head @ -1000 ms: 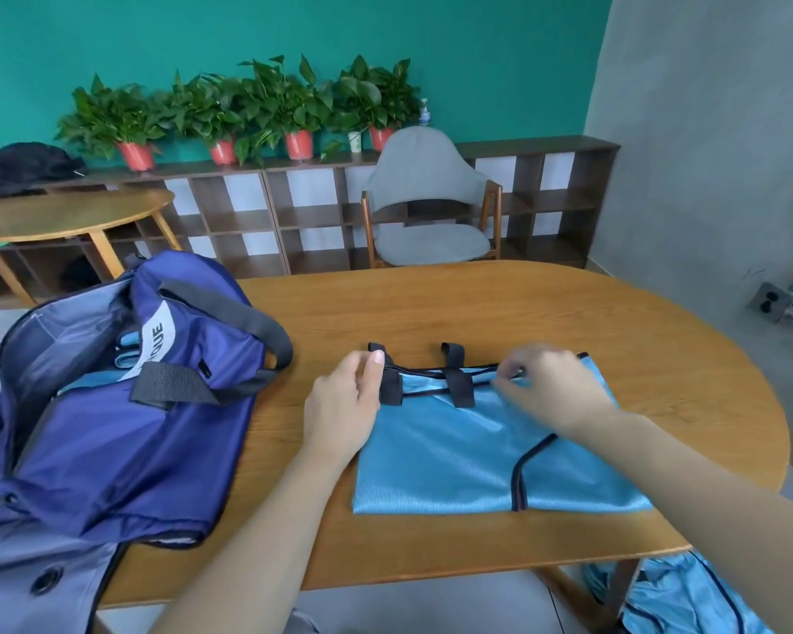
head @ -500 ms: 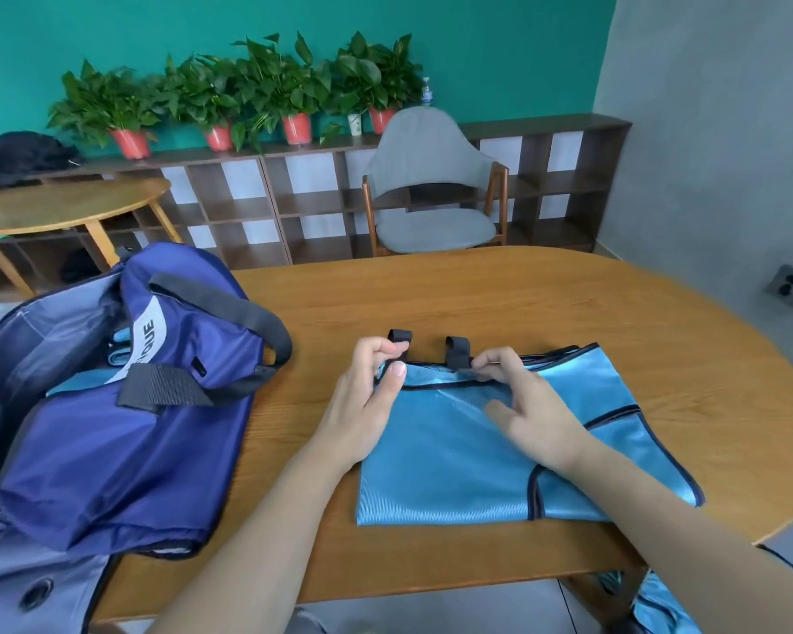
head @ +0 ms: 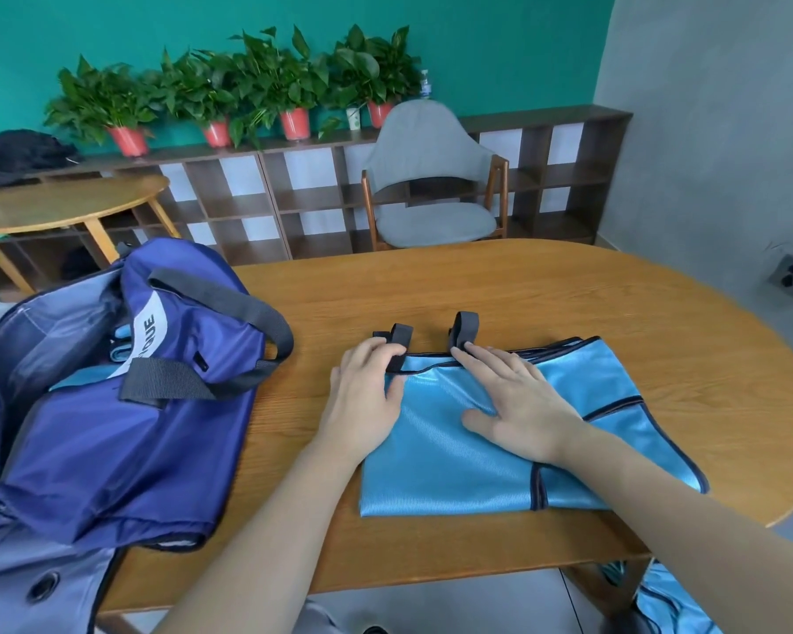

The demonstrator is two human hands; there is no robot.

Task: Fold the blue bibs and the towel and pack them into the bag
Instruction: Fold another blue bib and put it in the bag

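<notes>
The blue bib lies folded flat on the wooden table, at 6 o'clock from the table centre, near the front edge. Its 2 black straps project past the far edge toward 12 o'clock.

The left hand rests at the bib's far-left corner. Its fingers are curled and grip the left strap against the black-trimmed edge. Compared with 0.5 s earlier, this hand sits lower and flatter over the corner.

The right hand lies palm down on the bib with fingers straight and spread wide, holding nothing. Its fingertips touch the base of the right strap. 0.5 s earlier the fingertips pinched the far hem; the hand now presses flat. The bib has not shifted on the table.

The navy bag stands open at 9 o'clock from the bib, apart from it, with light blue fabric visible inside its mouth. More blue fabric lies below the table at 5 o'clock.

At 12 o'clock stand a grey chair and a shelf carrying 4 red potted plants.
</notes>
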